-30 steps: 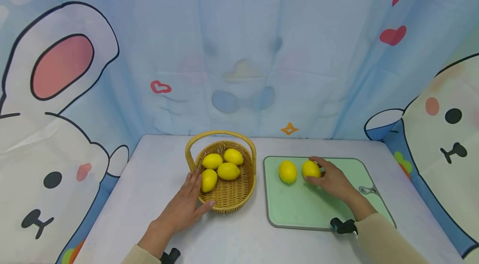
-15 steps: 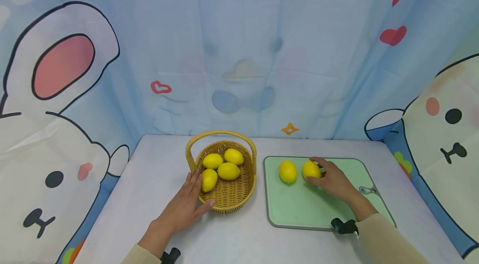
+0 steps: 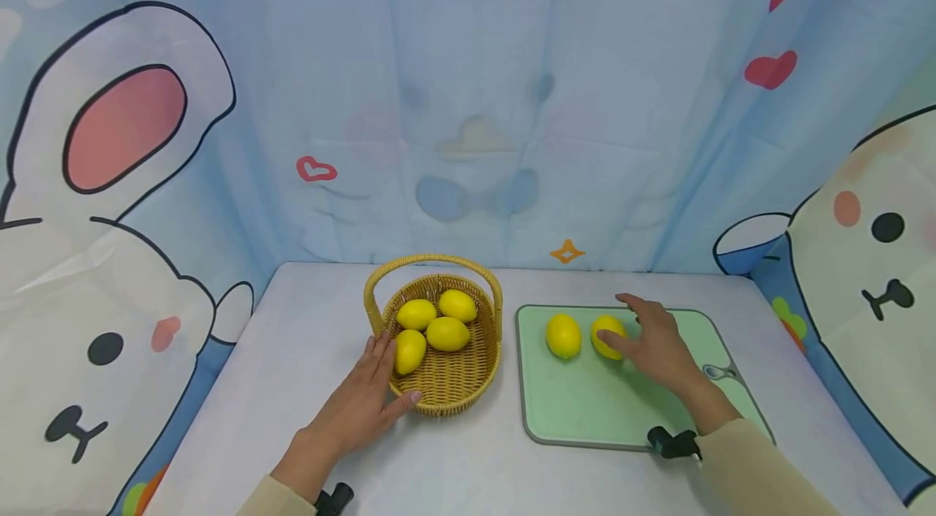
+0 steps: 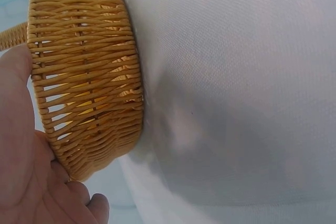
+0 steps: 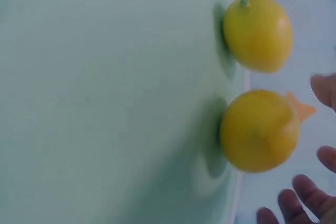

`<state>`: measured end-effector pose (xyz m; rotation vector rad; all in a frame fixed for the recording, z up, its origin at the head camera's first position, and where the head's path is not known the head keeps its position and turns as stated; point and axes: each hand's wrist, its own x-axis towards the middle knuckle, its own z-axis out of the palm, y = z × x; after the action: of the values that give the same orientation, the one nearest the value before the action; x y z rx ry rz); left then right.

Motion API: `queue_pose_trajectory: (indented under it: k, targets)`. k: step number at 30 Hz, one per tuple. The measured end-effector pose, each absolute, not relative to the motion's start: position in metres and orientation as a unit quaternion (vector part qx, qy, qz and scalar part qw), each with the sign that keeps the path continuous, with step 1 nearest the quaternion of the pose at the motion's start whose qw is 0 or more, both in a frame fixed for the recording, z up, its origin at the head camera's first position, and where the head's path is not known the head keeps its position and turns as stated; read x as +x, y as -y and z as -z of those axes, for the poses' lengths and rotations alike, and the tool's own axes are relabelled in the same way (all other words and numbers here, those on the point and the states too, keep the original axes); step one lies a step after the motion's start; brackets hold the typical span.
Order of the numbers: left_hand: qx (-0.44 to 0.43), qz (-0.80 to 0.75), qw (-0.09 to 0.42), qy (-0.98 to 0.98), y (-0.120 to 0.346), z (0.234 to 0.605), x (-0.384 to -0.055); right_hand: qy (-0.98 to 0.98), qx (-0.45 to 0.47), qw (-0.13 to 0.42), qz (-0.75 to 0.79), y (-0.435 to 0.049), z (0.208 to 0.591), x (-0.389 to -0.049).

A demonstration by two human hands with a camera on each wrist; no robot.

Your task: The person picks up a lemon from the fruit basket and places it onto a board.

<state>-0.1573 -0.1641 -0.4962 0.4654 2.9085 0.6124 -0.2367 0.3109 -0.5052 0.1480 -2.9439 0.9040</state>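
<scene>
A yellow wicker basket (image 3: 444, 382) with a tall handle holds several lemons (image 3: 448, 334). My left hand (image 3: 354, 406) rests against its left side, fingers straight and thumb spread along the front rim; the left wrist view shows the palm at the basket's wall (image 4: 86, 87). On the green cutting board (image 3: 578, 410) two lemons sit side by side. Above the right lemon (image 5: 259, 130) hovers my right hand (image 3: 658, 345), its fingers and thumb spread apart and holding nothing. The left lemon (image 3: 563, 336) stands a short gap away.
A white cloth-covered table (image 3: 468, 467) bears the basket and board. A scissors-like print (image 3: 719, 372) marks the board's right side. Behind the table hangs a blue curtain (image 3: 468, 93) with cartoon figures.
My right hand has let go of the right lemon; its fingers have spread and lifted off. The lemon stays on the board. My left hand has not moved.
</scene>
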Motion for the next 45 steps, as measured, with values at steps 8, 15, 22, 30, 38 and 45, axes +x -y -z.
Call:
queue_pose_trajectory:
  k: [8, 15, 22, 30, 38, 45]
  targets:
    - [0.154, -0.186, 0.063, -0.968, 0.165, 0.499, -0.159, 0.926, 0.069, 0.143, -0.342, -0.277, 0.489, -0.224]
    - [0.157, -0.183, 0.058, -0.969, 0.165, 0.498, -0.16, 0.882, 0.121, 0.21, -0.404, -0.231, 0.482, -0.207]
    - [0.16, -0.18, 0.06, -0.969, 0.166, 0.496, -0.16, 0.844, 0.224, 0.259, -0.413, -0.18, 0.476, -0.189]
    - [0.165, -0.155, 0.056, -0.972, 0.168, 0.495, -0.161, 0.82, 0.309, 0.197, -0.439, -0.125, 0.472, -0.186]
    - [0.17, -0.158, 0.056, -0.971, 0.167, 0.496, -0.163, 0.851, 0.257, 0.056, -0.454, -0.086, 0.472, -0.205]
    - [0.169, -0.169, 0.056, -0.969, 0.166, 0.496, -0.161, 0.881, 0.221, -0.003, -0.417, -0.069, 0.478, -0.226]
